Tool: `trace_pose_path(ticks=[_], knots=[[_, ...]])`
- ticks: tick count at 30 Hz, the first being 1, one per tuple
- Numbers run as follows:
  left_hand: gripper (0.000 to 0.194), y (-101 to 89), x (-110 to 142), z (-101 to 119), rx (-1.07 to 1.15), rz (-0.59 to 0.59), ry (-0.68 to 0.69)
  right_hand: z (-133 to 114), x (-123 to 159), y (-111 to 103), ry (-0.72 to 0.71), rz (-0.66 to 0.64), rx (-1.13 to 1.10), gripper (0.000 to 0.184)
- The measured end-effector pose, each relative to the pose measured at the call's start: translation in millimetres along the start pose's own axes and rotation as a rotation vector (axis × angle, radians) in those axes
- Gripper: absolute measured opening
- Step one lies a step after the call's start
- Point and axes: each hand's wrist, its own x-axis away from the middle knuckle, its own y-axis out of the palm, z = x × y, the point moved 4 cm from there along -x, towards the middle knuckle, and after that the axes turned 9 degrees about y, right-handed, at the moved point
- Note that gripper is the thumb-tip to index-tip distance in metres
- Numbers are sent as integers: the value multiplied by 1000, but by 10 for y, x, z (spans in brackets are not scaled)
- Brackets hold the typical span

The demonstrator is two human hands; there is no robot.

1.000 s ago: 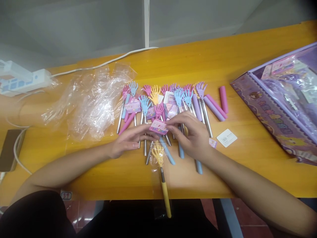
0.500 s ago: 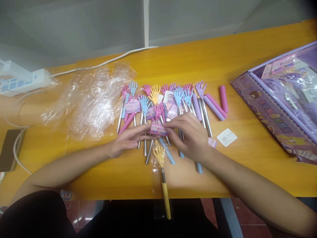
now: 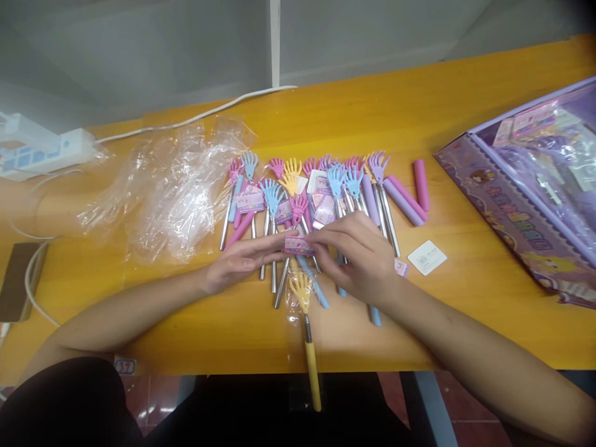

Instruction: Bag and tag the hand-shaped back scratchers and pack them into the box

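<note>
A small pink and purple printed header card sits at the top of a clear plastic bag. Inside that bag is a back scratcher with a yellow hand-shaped head and yellow handle, hanging past the table's front edge. My right hand pinches the card's right end between thumb and fingers. From the other side my left hand reaches in with fingers stretched out and thumb apart, its fingertips touching the card's left end. Behind both hands lie several back scratchers with blue, pink, yellow and purple heads.
Clear plastic bags are heaped at left, near a white power strip and its cable. Loose foam sleeves and a white card lie right of the scratchers. A purple printed box of packaged items stands at far right.
The header card has shifted slightly right and down with the right hand. My left thumb has drawn a little closer to its fingers. The bagged back scratcher has barely moved.
</note>
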Motion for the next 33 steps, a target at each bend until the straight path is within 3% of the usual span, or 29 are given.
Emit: trace_pose_path(ticks=[15, 23, 33], knots=[[60, 10, -12, 34, -7, -16, 9, -3, 18, 53, 14, -51, 11, 37], [68, 2, -12, 55, 5, -13, -44, -10, 28, 28, 8, -57, 12, 43], [68, -10, -10, 38, -49, -36, -10, -9, 27, 45, 30, -110, -18, 51]])
